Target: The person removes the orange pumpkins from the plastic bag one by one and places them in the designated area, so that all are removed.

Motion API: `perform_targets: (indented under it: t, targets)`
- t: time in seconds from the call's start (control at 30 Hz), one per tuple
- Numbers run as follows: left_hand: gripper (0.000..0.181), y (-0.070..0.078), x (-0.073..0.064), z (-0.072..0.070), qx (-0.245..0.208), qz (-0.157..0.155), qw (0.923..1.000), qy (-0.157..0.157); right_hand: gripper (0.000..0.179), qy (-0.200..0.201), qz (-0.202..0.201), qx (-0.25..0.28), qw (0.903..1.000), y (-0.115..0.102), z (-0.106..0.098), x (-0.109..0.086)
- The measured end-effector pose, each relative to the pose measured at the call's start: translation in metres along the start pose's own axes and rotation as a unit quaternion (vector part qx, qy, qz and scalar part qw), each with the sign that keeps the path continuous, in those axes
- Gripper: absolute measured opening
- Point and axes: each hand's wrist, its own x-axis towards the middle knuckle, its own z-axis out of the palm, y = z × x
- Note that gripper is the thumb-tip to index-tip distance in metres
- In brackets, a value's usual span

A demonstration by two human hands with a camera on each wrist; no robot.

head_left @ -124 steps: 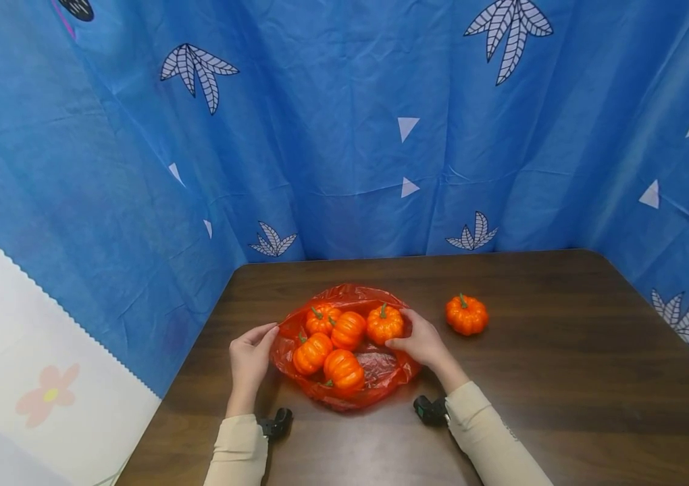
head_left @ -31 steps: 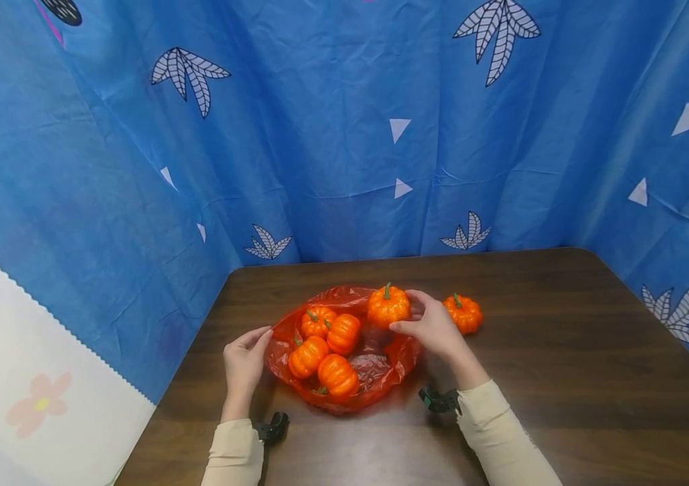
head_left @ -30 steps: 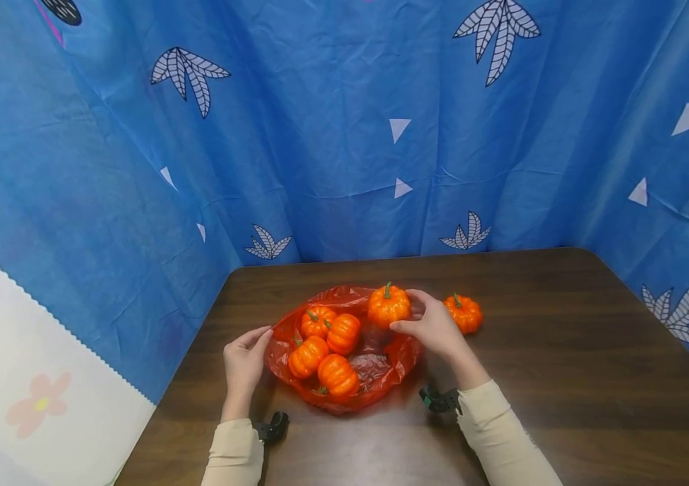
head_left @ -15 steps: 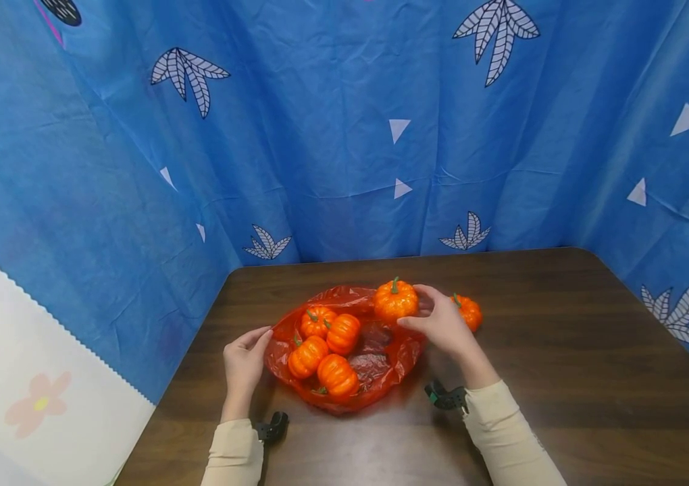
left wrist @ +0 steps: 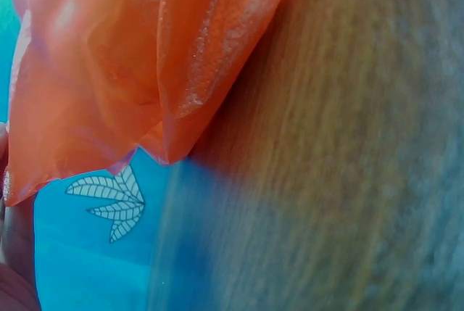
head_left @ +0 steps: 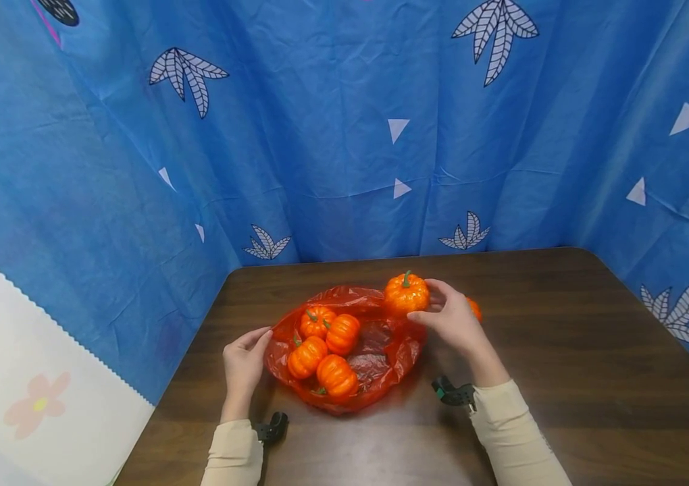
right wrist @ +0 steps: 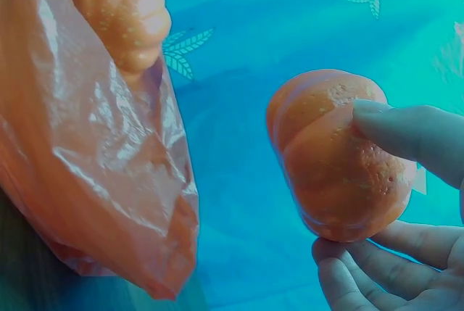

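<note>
A red plastic bag (head_left: 375,361) lies spread with its mouth up on the table, several small orange pumpkins (head_left: 337,375) inside it. My left hand (head_left: 244,361) pinches the bag's left rim between thumb and fingers; in the left wrist view the bag (left wrist: 109,72) hangs from the fingers at the left edge. My right hand (head_left: 454,320) grips a pumpkin (head_left: 406,294) above the bag's back right rim, stem up. The right wrist view has the thumb on this pumpkin (right wrist: 341,159), with fingers curled underneath, apart from the bag (right wrist: 109,151).
Another pumpkin (head_left: 474,308) stands on the table behind my right hand, mostly hidden by it. The brown wooden table (head_left: 563,351) reaches back to a blue patterned curtain (head_left: 344,135). A white cloth with a flower (head_left: 40,403) hangs at the left.
My right hand has lifted a pumpkin out of the bag and moved it up and to the right, covering more of the pumpkin on the table. The left hand keeps its pinch on the rim.
</note>
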Motion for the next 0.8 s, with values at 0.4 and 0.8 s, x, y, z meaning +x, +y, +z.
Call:
perform_targets:
  t: [0.4,0.8]
  targets:
    - [0.035,-0.002,0.0,0.001,0.007,0.014,0.9999,0.008,0.086,0.029,0.003,-0.003,0.9996,0.002,-0.022,-0.003]
    - [0.036,-0.003,0.001,0.0,0.004,0.006,1.0,0.002,0.084,0.048,0.025,0.009,0.9985,0.008,-0.038,-0.005]
